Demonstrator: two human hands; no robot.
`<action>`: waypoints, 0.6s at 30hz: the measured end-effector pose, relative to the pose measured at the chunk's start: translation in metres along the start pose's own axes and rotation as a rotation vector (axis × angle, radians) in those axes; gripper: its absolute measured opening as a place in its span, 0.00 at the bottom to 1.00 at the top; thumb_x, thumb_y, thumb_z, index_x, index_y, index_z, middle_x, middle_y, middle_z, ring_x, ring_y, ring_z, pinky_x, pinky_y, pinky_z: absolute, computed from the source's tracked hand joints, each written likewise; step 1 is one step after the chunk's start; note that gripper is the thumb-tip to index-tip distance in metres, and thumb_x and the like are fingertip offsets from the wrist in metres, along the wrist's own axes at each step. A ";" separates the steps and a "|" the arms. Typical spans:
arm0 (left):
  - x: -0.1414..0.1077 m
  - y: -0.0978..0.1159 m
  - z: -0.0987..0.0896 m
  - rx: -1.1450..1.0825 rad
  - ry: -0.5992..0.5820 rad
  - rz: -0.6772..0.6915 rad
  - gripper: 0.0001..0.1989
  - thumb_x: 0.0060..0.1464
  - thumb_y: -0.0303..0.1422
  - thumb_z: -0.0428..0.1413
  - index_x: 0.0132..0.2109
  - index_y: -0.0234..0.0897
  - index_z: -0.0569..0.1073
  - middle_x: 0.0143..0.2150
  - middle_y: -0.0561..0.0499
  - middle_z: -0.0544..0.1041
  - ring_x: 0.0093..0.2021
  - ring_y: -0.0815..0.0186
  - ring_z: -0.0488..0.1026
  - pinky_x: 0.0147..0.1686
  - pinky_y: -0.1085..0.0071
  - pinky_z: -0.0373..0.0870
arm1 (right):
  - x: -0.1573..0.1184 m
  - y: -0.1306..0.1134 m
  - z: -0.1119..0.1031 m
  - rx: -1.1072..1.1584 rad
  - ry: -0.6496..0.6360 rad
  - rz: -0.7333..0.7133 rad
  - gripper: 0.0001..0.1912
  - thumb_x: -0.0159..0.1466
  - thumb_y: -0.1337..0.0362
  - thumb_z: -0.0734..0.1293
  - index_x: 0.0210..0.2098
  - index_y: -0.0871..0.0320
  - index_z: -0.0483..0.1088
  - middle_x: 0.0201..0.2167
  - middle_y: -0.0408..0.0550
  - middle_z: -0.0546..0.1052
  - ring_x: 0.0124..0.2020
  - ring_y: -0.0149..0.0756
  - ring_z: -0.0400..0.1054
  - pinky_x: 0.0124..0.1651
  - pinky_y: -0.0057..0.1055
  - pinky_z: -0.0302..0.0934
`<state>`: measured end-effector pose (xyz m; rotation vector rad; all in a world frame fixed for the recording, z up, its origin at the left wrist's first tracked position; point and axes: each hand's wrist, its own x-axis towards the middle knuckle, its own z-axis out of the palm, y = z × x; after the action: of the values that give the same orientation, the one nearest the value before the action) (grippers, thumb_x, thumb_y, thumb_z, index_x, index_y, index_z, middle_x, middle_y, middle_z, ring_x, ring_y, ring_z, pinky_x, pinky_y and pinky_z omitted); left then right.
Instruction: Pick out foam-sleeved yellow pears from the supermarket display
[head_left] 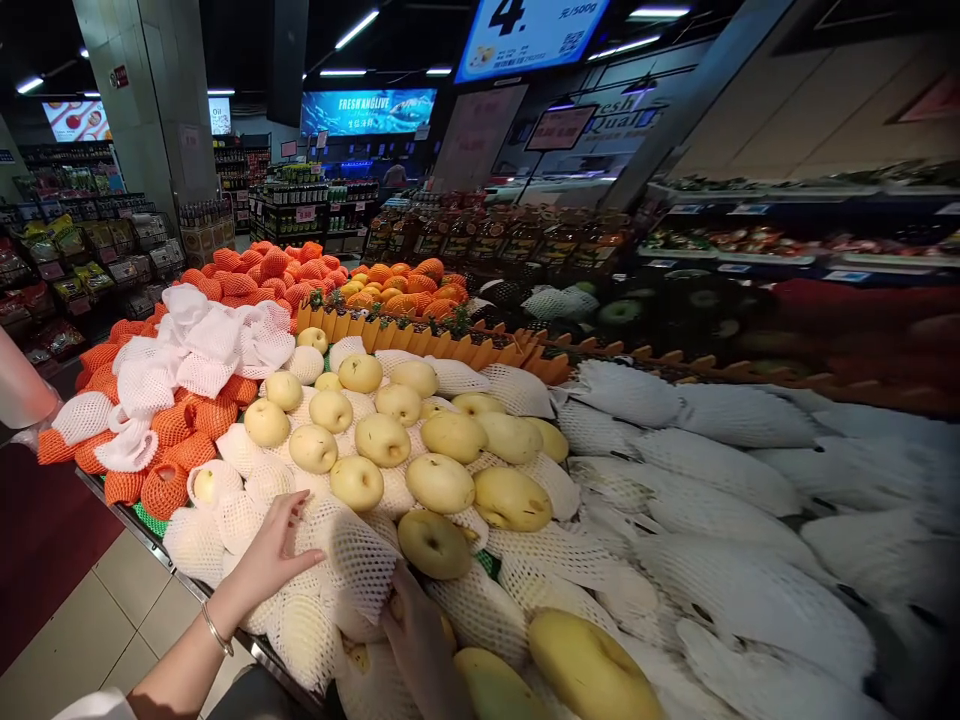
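Note:
A white foam net sleeve (360, 560) bulges over the pile between my hands; how much of a fruit is inside cannot be seen. My right hand (421, 635), in shadow, has its fingers bent around the right edge of this sleeve. On the other side my left hand (274, 550), with a bracelet on its wrist, spreads its thumb and fingers apart beside the sleeve, holding nothing. Bare yellow pears (382, 440) lie in rows behind the hands. Just beyond my right hand's fingertips sits a darker pear (433, 545). Netted pears (304, 640) surround my left wrist.
Loose pinkish-white foam nets (202, 340) are heaped at the left over orange-netted fruit (176, 440). A low wooden picket divider (420, 340) runs behind the pears. White-netted long fruit (750, 560) fills the right side. The display's metal edge (161, 555) runs along the near left.

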<state>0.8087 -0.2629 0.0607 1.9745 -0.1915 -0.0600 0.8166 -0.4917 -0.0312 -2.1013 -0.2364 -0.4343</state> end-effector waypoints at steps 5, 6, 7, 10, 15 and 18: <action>0.003 0.009 -0.002 0.477 -0.183 0.339 0.37 0.53 0.38 0.62 0.67 0.48 0.56 0.73 0.43 0.48 0.73 0.47 0.41 0.70 0.39 0.43 | 0.012 -0.028 -0.033 -0.012 0.209 0.073 0.20 0.66 0.51 0.58 0.43 0.59 0.71 0.42 0.53 0.78 0.42 0.43 0.74 0.44 0.42 0.72; 0.006 0.008 0.001 0.539 -0.231 0.375 0.38 0.52 0.35 0.63 0.67 0.47 0.56 0.73 0.42 0.48 0.74 0.46 0.40 0.70 0.37 0.41 | 0.013 -0.035 -0.035 -0.030 0.265 0.037 0.20 0.67 0.51 0.58 0.46 0.58 0.70 0.46 0.53 0.76 0.46 0.45 0.73 0.47 0.45 0.71; 0.009 0.007 0.003 0.581 -0.258 0.389 0.40 0.51 0.33 0.64 0.67 0.46 0.56 0.73 0.42 0.48 0.74 0.46 0.40 0.69 0.36 0.40 | 0.014 -0.041 -0.033 -0.057 0.280 -0.029 0.20 0.67 0.51 0.58 0.51 0.58 0.67 0.51 0.54 0.73 0.51 0.46 0.70 0.50 0.48 0.69; 0.017 0.000 0.009 0.596 -0.222 0.352 0.39 0.51 0.29 0.63 0.67 0.43 0.56 0.71 0.40 0.53 0.72 0.49 0.48 0.70 0.38 0.42 | 0.012 -0.046 -0.009 -0.191 0.130 -0.339 0.25 0.68 0.56 0.59 0.64 0.53 0.57 0.64 0.53 0.61 0.64 0.50 0.58 0.57 0.48 0.64; 0.021 -0.009 0.014 0.492 -0.168 0.316 0.40 0.49 0.31 0.64 0.67 0.46 0.58 0.67 0.39 0.61 0.69 0.51 0.56 0.69 0.41 0.44 | 0.008 -0.019 0.043 -0.360 0.123 -0.510 0.34 0.69 0.59 0.58 0.71 0.52 0.41 0.61 0.60 0.64 0.57 0.54 0.65 0.49 0.48 0.69; 0.022 -0.011 0.012 0.447 -0.164 0.336 0.45 0.48 0.36 0.65 0.69 0.49 0.53 0.67 0.40 0.62 0.68 0.51 0.57 0.69 0.42 0.44 | 0.012 -0.009 0.051 -0.387 0.203 -0.562 0.32 0.70 0.53 0.54 0.70 0.58 0.46 0.58 0.61 0.67 0.54 0.53 0.67 0.46 0.47 0.69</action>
<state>0.8305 -0.2729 0.0468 2.3525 -0.6904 0.0432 0.8357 -0.4436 -0.0443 -2.3248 -0.6730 -1.0938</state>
